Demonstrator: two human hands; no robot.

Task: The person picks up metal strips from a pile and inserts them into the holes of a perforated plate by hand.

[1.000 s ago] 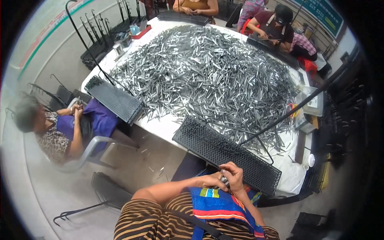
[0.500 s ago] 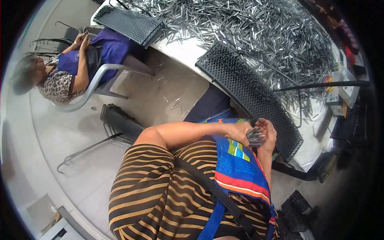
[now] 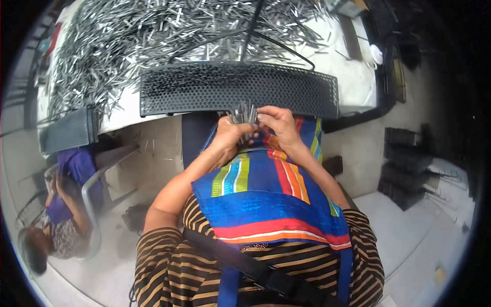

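Observation:
My left hand (image 3: 230,134) is closed round a bundle of thin, grey, metallic-looking sticks (image 3: 242,113), their ends fanning upward past the thumb. My right hand (image 3: 280,125) meets the bundle's right side, thumb and fingers pressed together at the stick ends; whatever lies between those fingertips is too small to make out. Just beyond both hands, a long black perforated rack (image 3: 286,94) rests along the table's near edge. Its holes look bare on the right, while dark pieces crowd its upper left part. Below my hands hangs a striped blue apron (image 3: 255,204).
A great heap of similar sticks (image 3: 128,46) covers the white table (image 3: 353,94). Thin black rods (image 3: 250,30) rise behind the rack. At left, a co-worker (image 3: 66,215) sits in a chair beside another black rack (image 3: 69,132). Black racks (image 3: 404,169) are stacked on the floor at right.
The view has swung, so the rack now lies straight ahead and the co-worker lower left. The bundle stays in my left hand; my right hand remains at its side, now with fingertips together.

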